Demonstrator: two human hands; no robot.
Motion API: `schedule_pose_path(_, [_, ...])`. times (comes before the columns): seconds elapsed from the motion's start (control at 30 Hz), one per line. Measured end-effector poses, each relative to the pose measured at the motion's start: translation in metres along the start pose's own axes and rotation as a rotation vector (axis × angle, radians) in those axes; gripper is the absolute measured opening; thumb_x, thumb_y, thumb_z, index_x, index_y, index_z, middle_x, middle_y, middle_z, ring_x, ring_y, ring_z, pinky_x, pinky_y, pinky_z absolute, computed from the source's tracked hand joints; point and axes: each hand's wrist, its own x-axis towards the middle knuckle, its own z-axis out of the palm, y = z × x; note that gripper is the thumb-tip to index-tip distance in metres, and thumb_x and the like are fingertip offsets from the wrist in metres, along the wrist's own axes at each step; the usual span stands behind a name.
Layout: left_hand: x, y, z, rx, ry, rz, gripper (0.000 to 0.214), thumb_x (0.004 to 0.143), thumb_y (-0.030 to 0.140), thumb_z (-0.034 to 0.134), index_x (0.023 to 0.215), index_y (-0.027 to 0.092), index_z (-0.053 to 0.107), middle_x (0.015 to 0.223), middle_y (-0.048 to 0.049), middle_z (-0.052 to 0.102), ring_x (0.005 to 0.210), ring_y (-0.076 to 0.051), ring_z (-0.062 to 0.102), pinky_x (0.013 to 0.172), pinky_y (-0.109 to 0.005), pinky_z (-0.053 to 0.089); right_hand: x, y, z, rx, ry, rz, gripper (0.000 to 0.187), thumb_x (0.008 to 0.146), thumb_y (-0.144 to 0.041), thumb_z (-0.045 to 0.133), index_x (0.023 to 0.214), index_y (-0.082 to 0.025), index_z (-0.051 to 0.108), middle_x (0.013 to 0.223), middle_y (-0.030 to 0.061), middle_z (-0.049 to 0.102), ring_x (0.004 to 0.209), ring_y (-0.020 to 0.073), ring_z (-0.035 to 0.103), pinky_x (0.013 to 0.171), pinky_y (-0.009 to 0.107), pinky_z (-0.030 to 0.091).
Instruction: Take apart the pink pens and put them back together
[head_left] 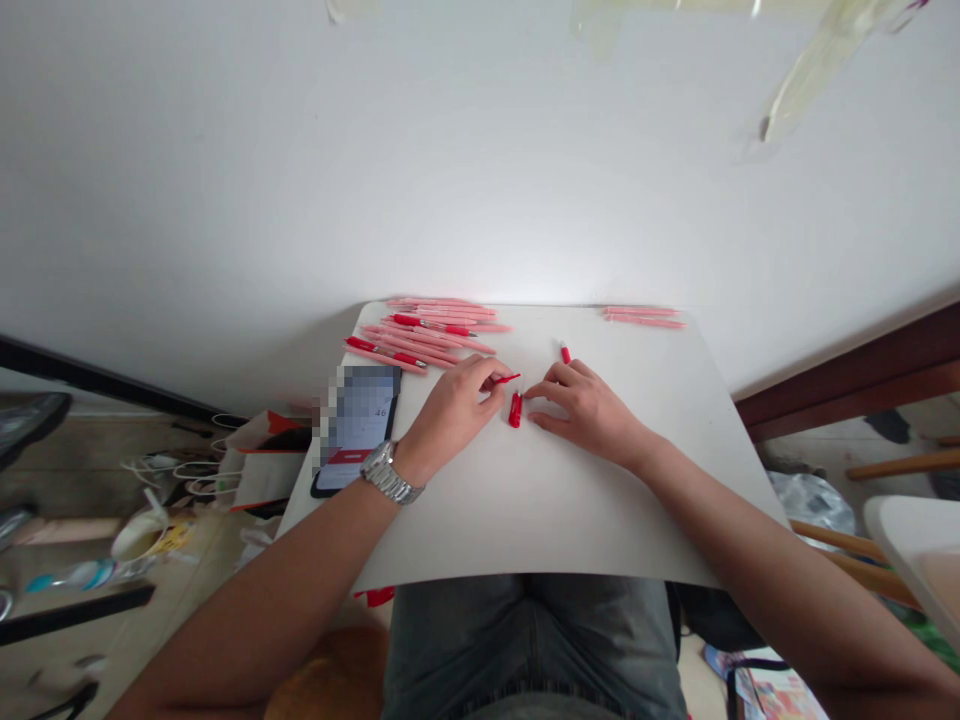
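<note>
My left hand, with a metal watch on its wrist, pinches a thin red stick, perhaps a pen refill. Just right of it on the table lies a short red pen part with a clip. The fingers of my right hand are apart and hold nothing; the fingertips are close to that part's right side, and I cannot tell whether they touch. Beyond my right hand lies another red pen part with a pale tip, its near end by the fingers.
A pile of pink pens or pen parts with red pens lies at the back left. A few more pink pieces are at the back right. A phone lies along the left edge of the white table, which stands against the wall.
</note>
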Motion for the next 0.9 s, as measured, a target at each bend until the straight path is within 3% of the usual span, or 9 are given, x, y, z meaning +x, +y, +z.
schedule_pose_path(0.63, [0.0004, 0.0049, -0.0006, -0.056, -0.022, -0.048, 0.008, 0.098, 0.015, 0.064, 0.102, 0.022, 0.067, 0.098, -0.0007, 0.075, 0.092, -0.016, 0.073, 0.086, -0.030, 0.059, 0.0025, -0.0021, -0.0004, 0.063, 0.040, -0.017, 0.012, 0.095, -0.023, 0.070, 0.107, -0.022, 0.072, 0.098, 0.0077, 0.070, 0.088, 0.0251, 0.062, 0.083, 0.043, 0.056])
schedule_pose_path(0.77, [0.0001, 0.0070, -0.0011, -0.067, -0.013, -0.045, 0.008, 0.098, 0.015, 0.063, 0.102, 0.022, 0.066, 0.098, -0.0014, 0.076, 0.092, -0.017, 0.074, 0.085, -0.030, 0.060, 0.0013, -0.0036, -0.0042, 0.140, 0.093, 0.049, 0.013, 0.093, -0.021, 0.070, 0.106, -0.022, 0.069, 0.094, 0.0056, 0.072, 0.087, 0.0234, 0.065, 0.079, 0.039, 0.056])
schedule_pose_path(0.9, [0.0000, 0.0082, -0.0014, -0.053, 0.014, -0.044, 0.011, 0.097, 0.015, 0.064, 0.105, 0.022, 0.067, 0.098, -0.0008, 0.076, 0.092, -0.016, 0.075, 0.085, -0.029, 0.060, -0.0002, -0.0037, -0.0079, 0.373, 0.131, 0.215, 0.017, 0.090, -0.023, 0.071, 0.106, -0.023, 0.068, 0.090, 0.0028, 0.074, 0.077, 0.0181, 0.067, 0.073, 0.034, 0.058])
